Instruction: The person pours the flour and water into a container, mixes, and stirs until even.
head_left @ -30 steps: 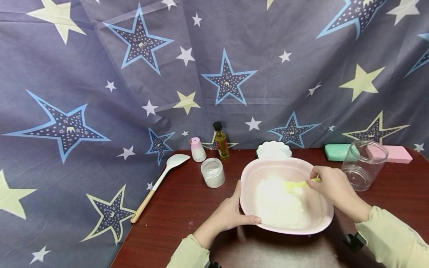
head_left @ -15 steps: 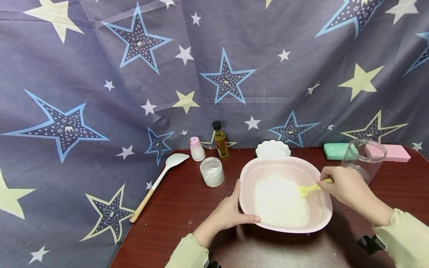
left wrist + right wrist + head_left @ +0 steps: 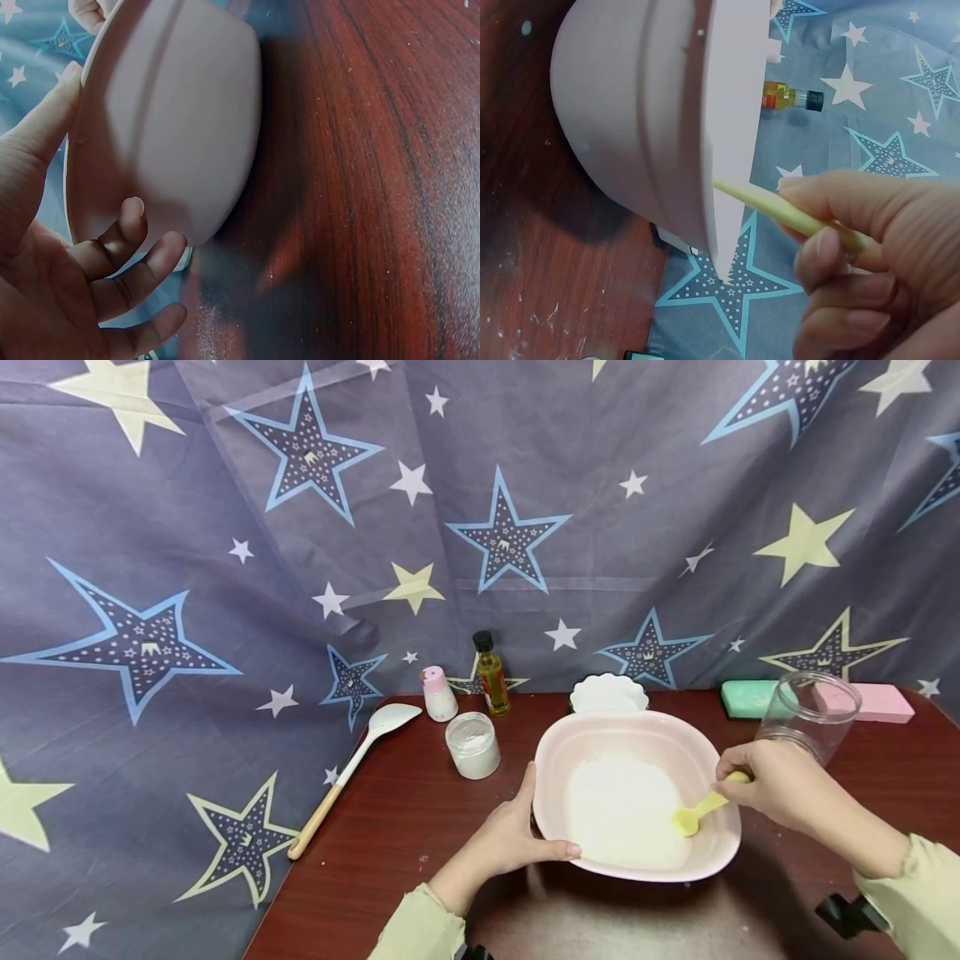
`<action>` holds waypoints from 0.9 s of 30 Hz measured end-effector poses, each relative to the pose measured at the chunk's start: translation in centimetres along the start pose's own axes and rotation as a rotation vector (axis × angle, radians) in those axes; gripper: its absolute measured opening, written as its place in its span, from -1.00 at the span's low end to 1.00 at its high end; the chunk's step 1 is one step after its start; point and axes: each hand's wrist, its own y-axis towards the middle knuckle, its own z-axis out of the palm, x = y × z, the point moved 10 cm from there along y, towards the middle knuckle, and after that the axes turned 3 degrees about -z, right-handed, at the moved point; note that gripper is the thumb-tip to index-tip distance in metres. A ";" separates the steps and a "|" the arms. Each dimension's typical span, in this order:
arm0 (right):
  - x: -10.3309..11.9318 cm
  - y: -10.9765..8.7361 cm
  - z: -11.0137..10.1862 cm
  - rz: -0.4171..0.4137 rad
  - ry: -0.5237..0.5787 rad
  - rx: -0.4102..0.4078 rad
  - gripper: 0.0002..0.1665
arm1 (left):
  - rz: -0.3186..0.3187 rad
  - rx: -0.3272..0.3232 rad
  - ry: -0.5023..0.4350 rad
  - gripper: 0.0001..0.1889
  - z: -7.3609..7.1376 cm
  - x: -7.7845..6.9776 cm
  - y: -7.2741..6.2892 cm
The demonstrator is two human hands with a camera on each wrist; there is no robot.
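A pale pink basin (image 3: 551,827) with white contents (image 3: 622,810) stands in front of me in the head view. My left hand (image 3: 498,843) holds it at the left, thumb over the near rim and fingers along the outer wall. In the left wrist view several fingertips (image 3: 174,241) lie loosely curled beside the wall. My right hand (image 3: 780,785) pinches the handle of a small yellow spatula (image 3: 708,806) between thumb and fingers. The spatula's head lies inside the basin at the right edge of the white contents; the right wrist view shows only its handle (image 3: 761,202).
Behind the basin stand a white scalloped dish (image 3: 609,693), an oil bottle (image 3: 492,681), a pink-topped shaker (image 3: 438,695) and a jar of white powder (image 3: 474,747). A long white spoon (image 3: 352,768) lies left. A clear jar (image 3: 810,718) and green (image 3: 746,700) and pink blocks (image 3: 885,702) stand right.
My right hand has moved right and toward me, drawing the yellow spatula from the far middle of the basin to its right side. The left hand keeps its place on the basin.
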 end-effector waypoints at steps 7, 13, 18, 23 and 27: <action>0.3 -0.3 0.9 0.024 0.092 0.074 -0.75 | 0.010 0.001 0.001 0.34 0.0 -0.1 0.0; 1.1 -0.3 1.1 0.003 0.073 0.094 -0.78 | 0.004 0.003 -0.002 0.35 -0.1 -0.2 -0.1; 2.1 -0.4 1.8 -0.029 0.084 0.102 -0.77 | 0.009 0.000 0.000 0.35 -0.1 -0.2 0.0; 2.6 -0.2 2.6 -0.040 0.105 0.075 -0.74 | 0.008 -0.002 0.002 0.35 -0.1 -0.1 0.0; 3.1 0.1 3.3 -0.039 0.127 0.041 -0.70 | 0.002 -0.003 0.001 0.35 -0.1 0.0 0.0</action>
